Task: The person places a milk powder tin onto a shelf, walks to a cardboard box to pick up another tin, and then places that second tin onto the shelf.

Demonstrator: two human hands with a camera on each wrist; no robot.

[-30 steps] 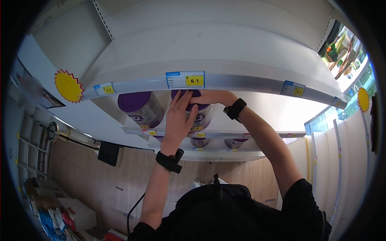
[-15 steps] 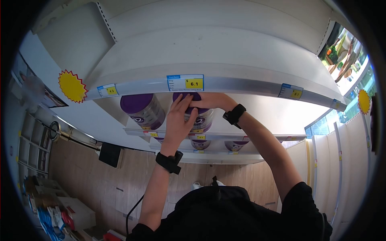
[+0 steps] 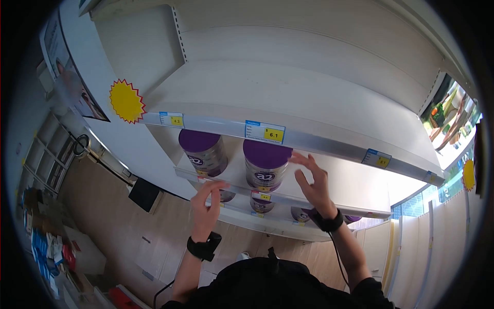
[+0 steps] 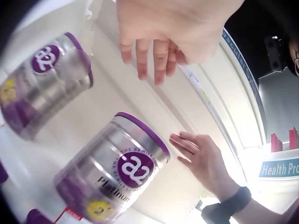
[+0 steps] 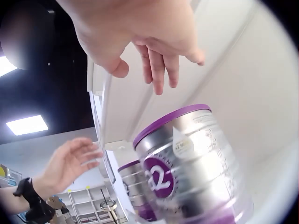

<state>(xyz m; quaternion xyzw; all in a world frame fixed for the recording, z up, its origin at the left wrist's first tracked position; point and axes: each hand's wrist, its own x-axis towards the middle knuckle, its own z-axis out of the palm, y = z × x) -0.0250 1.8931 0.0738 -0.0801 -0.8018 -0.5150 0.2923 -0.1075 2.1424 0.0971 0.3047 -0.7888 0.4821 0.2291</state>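
Observation:
Two silver cans with purple lids stand on the shelf under the top one: the nearer can (image 3: 266, 164) in the middle, the other can (image 3: 204, 153) to its left. My right hand (image 3: 314, 186) is just right of the middle can, fingers spread and holding nothing; the right wrist view shows its fingers (image 5: 158, 70) above the can (image 5: 187, 163), apart from it. In front of the shelf edge, my left hand (image 3: 207, 206) is relaxed and holds nothing. The left wrist view shows both cans, the "a2" label of the nearer can (image 4: 114, 170) facing out.
Above the cans runs a white shelf (image 3: 288, 98) with a price strip along its front edge. More cans stand on a lower shelf, among them a small-looking can (image 3: 262, 205). A yellow starburst sign (image 3: 127, 101) hangs at the left. Boxes lie on the floor at lower left.
Both hands have left the middle can, the left moving down toward me and the right out to its right side. The head view has shifted, and the can's lid is now uncovered.

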